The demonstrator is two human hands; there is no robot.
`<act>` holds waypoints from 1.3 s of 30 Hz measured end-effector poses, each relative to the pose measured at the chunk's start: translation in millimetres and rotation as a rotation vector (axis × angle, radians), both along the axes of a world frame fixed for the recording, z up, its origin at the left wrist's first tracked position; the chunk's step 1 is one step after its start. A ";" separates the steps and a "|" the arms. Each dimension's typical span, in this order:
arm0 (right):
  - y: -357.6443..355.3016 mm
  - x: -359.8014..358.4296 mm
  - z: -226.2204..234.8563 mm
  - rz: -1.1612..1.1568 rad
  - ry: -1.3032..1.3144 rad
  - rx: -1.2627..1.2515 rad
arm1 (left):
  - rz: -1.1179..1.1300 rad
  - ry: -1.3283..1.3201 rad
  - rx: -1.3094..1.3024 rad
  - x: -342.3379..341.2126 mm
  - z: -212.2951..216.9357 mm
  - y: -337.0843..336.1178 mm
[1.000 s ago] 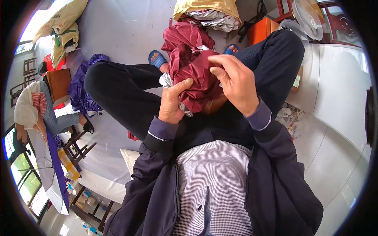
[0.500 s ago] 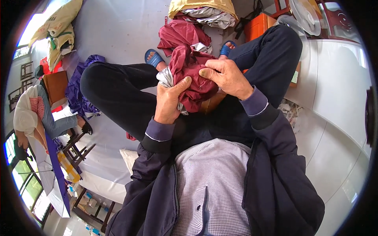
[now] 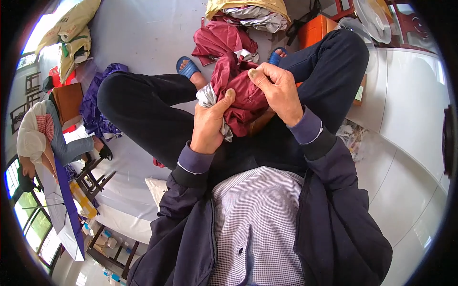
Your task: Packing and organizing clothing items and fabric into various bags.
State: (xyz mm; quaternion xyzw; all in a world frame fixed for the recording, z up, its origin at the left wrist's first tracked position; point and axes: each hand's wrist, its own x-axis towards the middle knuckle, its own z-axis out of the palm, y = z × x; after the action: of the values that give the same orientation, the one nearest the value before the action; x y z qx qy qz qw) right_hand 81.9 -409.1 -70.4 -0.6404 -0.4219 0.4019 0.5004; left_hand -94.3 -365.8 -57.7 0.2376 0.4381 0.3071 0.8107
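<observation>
A bunched piece of dark red fabric with a silvery underside [image 3: 245, 100] lies over my lap, between my knees. My left hand [image 3: 208, 123] grips its left side, thumb on top, with silvery folds sticking out beside the fingers. On the other side, my right hand [image 3: 280, 93] pinches the red cloth between thumb and bent fingers, which are partly hidden. Beyond it, more red fabric [image 3: 222, 40] is heaped on the floor and seems to run into the held piece. Under the cloth a brownish surface [image 3: 261, 123] shows in part.
A yellow sack [image 3: 248, 5] holding silvery and red cloth stands ahead, with an orange box [image 3: 315, 31] to its right. Purple fabric [image 3: 100, 97] lies left of my knee. At far left a person [image 3: 36, 128] sits holding a purple umbrella [image 3: 69, 209]. White panels [image 3: 405, 95] stand at right.
My right thumb has shifted up and right along the cloth. My left hand has moved slightly right and down, and the red fabric between my hands looks flatter.
</observation>
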 end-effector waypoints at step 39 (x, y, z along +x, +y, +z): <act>-1.4 -16.7 3.7 -0.044 -0.353 0.272 | 0.051 -0.368 -0.334 -0.9 -25.0 -19.6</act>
State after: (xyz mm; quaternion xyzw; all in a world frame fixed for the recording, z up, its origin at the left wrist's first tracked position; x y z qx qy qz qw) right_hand 65.2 -410.5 -66.7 -0.6365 -0.5392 0.2116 0.5092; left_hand -95.2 -385.4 -82.7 0.0293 0.3337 0.2888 0.8969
